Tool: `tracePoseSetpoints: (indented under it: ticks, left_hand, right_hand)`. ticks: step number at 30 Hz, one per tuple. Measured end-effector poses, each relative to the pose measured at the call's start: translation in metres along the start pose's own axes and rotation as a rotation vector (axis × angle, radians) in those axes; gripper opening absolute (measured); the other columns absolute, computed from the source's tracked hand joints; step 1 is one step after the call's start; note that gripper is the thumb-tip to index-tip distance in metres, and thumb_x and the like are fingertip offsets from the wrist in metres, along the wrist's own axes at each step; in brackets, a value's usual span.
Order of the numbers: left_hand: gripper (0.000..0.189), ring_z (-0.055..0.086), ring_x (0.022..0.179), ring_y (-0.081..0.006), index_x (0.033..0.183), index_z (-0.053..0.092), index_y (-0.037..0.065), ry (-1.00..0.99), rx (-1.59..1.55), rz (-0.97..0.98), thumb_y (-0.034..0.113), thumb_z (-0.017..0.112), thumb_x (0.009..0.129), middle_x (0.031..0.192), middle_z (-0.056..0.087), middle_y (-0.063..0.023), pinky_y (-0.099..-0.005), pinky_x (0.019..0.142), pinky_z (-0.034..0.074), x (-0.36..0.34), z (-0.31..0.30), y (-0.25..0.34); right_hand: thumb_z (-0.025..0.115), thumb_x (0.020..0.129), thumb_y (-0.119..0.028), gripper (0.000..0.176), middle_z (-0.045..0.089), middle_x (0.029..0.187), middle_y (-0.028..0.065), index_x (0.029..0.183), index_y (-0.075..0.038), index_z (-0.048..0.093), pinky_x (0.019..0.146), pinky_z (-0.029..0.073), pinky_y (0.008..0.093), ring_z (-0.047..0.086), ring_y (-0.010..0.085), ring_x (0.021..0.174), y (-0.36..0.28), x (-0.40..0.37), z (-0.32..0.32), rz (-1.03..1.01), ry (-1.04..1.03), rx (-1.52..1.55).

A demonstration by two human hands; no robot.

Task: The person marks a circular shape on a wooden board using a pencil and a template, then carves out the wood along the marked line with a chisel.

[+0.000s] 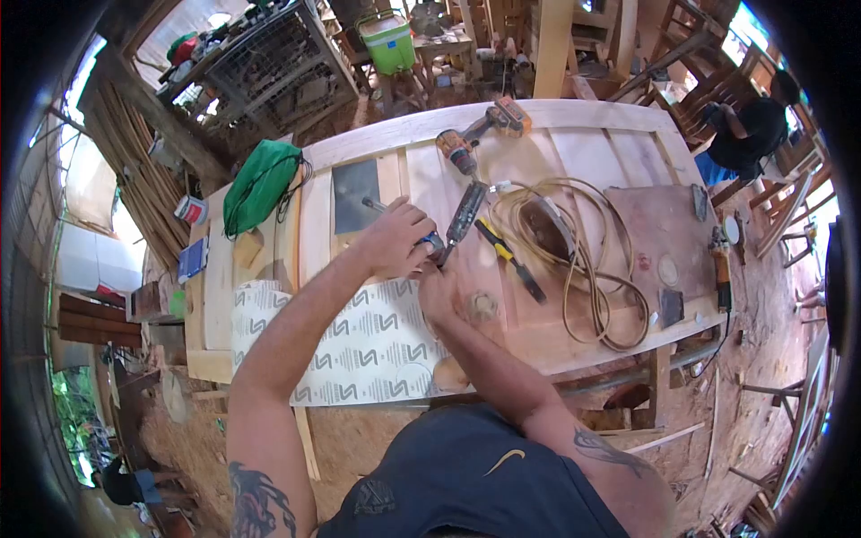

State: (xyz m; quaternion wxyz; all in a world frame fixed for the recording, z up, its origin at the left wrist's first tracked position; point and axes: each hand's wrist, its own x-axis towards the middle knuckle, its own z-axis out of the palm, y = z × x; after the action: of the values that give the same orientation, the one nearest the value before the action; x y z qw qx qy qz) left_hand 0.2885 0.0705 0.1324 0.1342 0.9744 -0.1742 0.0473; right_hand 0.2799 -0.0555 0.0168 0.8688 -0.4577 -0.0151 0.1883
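My left hand (393, 238) is closed around a small tool with a blue grip (433, 240). A thin metal shaft (369, 204) sticks out past the knuckles. Just below it, my right hand (438, 289) is curled shut and touches the tool's near end; whatever its fingers hold is hidden. Both hands hover over a pale wooden door panel (592, 143) lying flat on the bench. Beneath my left forearm lies a patterned white sheet of sandpaper backing (359, 345). A round sanding disc (484, 306) rests beside my right hand.
On the panel lie a dark slim power tool (466, 213), a cordless drill (473, 136), a yellow-and-black handled tool (508, 260), a coiled tan cord (592, 269) and a grey sheet (352, 193). A green bag (260, 184) sits left. Another person (753, 130) sits at the far right.
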Motion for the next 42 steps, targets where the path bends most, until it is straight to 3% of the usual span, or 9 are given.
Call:
tracePoseSetpoints:
  ticks: [6, 10, 13, 16, 19, 23, 25, 37, 42]
  left_hand:
    - [0.027, 0.061, 0.103, -0.036, 0.108, 0.063, 0.007, 0.055, -0.021, -0.021, 0.026, 0.067, 0.089, 0.104, 0.065, -0.0137, -0.0525, 0.103, 0.043, 0.0, 0.005, -0.001]
    - [0.027, 0.064, 0.097, -0.035, 0.108, 0.065, 0.007, 0.254, 0.095, -0.208, 0.028, 0.068, 0.091, 0.101, 0.068, -0.0128, -0.0479, 0.089, 0.047, 0.004, 0.026, 0.016]
    - [0.027, 0.065, 0.097, -0.0354, 0.111, 0.065, 0.008, 0.219, 0.134, -0.475, 0.028, 0.067, 0.093, 0.101, 0.069, -0.0146, -0.048, 0.084, 0.05, 0.014, 0.035, 0.033]
    - [0.029, 0.066, 0.096, -0.0362, 0.111, 0.065, 0.008, 0.246, 0.165, -0.524, 0.03, 0.068, 0.092, 0.101, 0.069, -0.0152, -0.0493, 0.082, 0.051, 0.016, 0.036, 0.04]
    - [0.032, 0.067, 0.096, -0.0362, 0.111, 0.065, 0.009, 0.294, 0.066, -0.416, 0.031, 0.072, 0.09, 0.101, 0.07, -0.015, -0.0498, 0.085, 0.051, 0.015, 0.021, 0.029]
    - [0.038, 0.068, 0.1, -0.034, 0.114, 0.064, 0.01, -0.038, 0.137, -0.427, 0.03, 0.077, 0.084, 0.102, 0.071, -0.0134, -0.0487, 0.089, 0.049, 0.013, -0.002, 0.009]
    - [0.04, 0.067, 0.103, -0.0328, 0.115, 0.064, 0.011, -0.14, 0.074, -0.383, 0.029, 0.078, 0.082, 0.102, 0.072, -0.0124, -0.0478, 0.091, 0.048, 0.015, -0.005, 0.0]
    - [0.046, 0.066, 0.107, -0.0324, 0.122, 0.064, 0.015, -0.138, 0.155, -0.324, 0.025, 0.078, 0.079, 0.106, 0.072, -0.0102, -0.0477, 0.096, 0.045, 0.026, -0.004, -0.002]
    - [0.061, 0.062, 0.114, -0.0375, 0.134, 0.058, 0.013, 0.124, 0.111, -0.215, 0.02, 0.077, 0.076, 0.121, 0.067, -0.0149, -0.0514, 0.107, 0.041, 0.015, -0.005, 0.002]
  right_hand:
    - [0.057, 0.094, 0.006, 0.034, 0.059, 0.113, 0.0075, 0.126, -0.002, 0.053, 0.086, 0.053, 0.0294, 0.06, 0.016, 0.1, 0.048, 0.026, -0.002, -0.211, -0.007, -0.019]
    - [0.056, 0.101, -0.002, 0.024, 0.059, 0.117, 0.0051, 0.125, -0.004, 0.056, 0.087, 0.052, 0.0294, 0.06, 0.0143, 0.102, 0.034, 0.022, 0.002, -0.159, -0.071, 0.202]
    - [0.053, 0.105, -0.007, 0.02, 0.059, 0.12, 0.0039, 0.125, -0.004, 0.056, 0.087, 0.052, 0.0295, 0.059, 0.0132, 0.103, 0.025, 0.022, 0.01, -0.053, -0.018, 0.428]
    - [0.053, 0.104, -0.005, 0.026, 0.058, 0.124, 0.0051, 0.13, -0.004, 0.053, 0.091, 0.052, 0.0302, 0.06, 0.0142, 0.106, 0.026, 0.022, 0.008, -0.049, -0.052, 0.475]
    - [0.046, 0.1, 0.004, 0.044, 0.055, 0.133, 0.0075, 0.143, -0.005, 0.046, 0.1, 0.05, 0.0323, 0.058, 0.0174, 0.116, 0.04, 0.018, 0.002, -0.075, -0.009, 0.282]
    - [0.043, 0.092, 0.013, 0.061, 0.054, 0.136, 0.0103, 0.15, -0.002, 0.039, 0.102, 0.052, 0.0333, 0.056, 0.0199, 0.122, 0.016, 0.01, 0.012, 0.04, 0.052, 0.344]
    - [0.046, 0.089, 0.016, 0.061, 0.051, 0.135, 0.0136, 0.148, -0.001, 0.036, 0.098, 0.054, 0.0336, 0.058, 0.0229, 0.12, 0.031, 0.021, 0.009, -0.033, 0.029, 0.369]
    - [0.053, 0.087, 0.015, 0.054, 0.057, 0.125, 0.0095, 0.137, -0.002, 0.044, 0.089, 0.054, 0.0309, 0.061, 0.019, 0.109, 0.026, 0.03, 0.001, -0.124, -0.011, 0.213]
    - [0.05, 0.097, 0.0, 0.046, 0.057, 0.126, 0.0101, 0.142, -0.002, 0.044, 0.089, 0.053, 0.0313, 0.061, 0.0177, 0.107, -0.004, 0.0, 0.002, -0.065, 0.013, -0.113]
